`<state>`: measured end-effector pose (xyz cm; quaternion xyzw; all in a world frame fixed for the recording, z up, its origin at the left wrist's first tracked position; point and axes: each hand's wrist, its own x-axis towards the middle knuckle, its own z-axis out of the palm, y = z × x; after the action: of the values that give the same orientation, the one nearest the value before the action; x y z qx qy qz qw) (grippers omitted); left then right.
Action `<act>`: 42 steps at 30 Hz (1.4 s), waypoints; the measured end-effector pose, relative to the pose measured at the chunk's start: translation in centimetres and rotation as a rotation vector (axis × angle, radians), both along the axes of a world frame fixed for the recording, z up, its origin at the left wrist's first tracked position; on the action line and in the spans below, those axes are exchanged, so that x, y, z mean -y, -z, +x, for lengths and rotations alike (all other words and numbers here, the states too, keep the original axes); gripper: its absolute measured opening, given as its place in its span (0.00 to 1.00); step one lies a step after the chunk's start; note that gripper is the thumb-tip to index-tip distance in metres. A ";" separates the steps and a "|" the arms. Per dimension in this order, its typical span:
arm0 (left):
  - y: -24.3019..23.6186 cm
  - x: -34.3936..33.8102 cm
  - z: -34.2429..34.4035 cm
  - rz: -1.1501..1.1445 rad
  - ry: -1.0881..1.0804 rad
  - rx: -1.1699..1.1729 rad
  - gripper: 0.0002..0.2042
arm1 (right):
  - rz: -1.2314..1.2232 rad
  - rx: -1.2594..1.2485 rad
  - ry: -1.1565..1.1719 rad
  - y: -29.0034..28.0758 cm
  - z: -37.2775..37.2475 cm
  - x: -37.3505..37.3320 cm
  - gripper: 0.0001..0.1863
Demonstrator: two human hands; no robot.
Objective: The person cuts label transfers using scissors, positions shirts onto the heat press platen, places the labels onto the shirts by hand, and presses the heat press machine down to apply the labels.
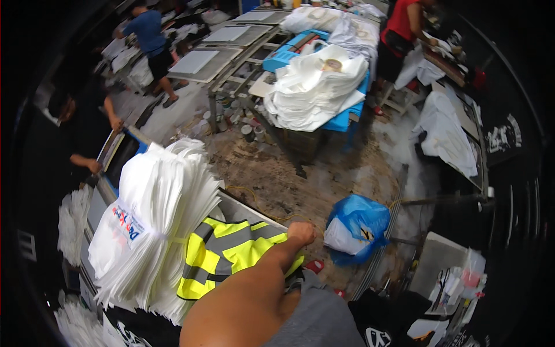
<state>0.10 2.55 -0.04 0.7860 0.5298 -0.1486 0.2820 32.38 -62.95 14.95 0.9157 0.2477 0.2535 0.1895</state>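
My left arm reaches forward from the lower middle, and my left hand [301, 233] is closed like a fist. What its fingers hold, if anything, is hidden. Right beside the wrist lies a yellow safety vest [234, 246] with grey reflective bands, spread over a table [245, 209]. A tall bundle of white cloth-like bags [147, 214], tied round the middle and printed in blue and red, leans at the vest's left. Beyond my hand, to the right, a blue plastic bag [370, 222] with white material in it sits near the floor. My right hand does not show.
Ahead, a heap of white bags [318, 84] covers a blue-topped table. Flat printing boards [199, 62] line a rack behind it. Paint cans [247, 133] stand on the stained floor [260, 165]. A person in black [87, 127] works at left; others stand farther back.
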 end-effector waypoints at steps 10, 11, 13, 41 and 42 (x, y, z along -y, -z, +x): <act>-2.0 0.1 0.9 0.048 -0.071 -0.073 0.21 | 0.121 -0.128 0.058 -4.4 -2.2 -5.7 0.32; -2.3 0.1 1.2 0.050 -0.046 -0.075 0.21 | -0.014 -0.069 0.076 -5.7 -2.9 -7.0 0.32; -2.9 0.1 1.8 0.038 -0.052 -0.123 0.22 | 0.216 -0.243 0.187 -3.9 -1.8 -4.6 0.33; -1.6 0.2 1.2 0.071 -0.084 -0.134 0.21 | 0.231 -0.427 0.349 -6.1 -2.5 -7.1 0.36; -1.7 0.2 1.2 0.071 -0.089 -0.134 0.21 | 0.236 -0.460 0.338 -6.4 -2.4 -7.1 0.36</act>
<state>1.26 2.32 1.62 0.7593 0.5870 -0.1694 0.2242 29.99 -55.86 21.32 0.9929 0.0973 0.0314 0.0602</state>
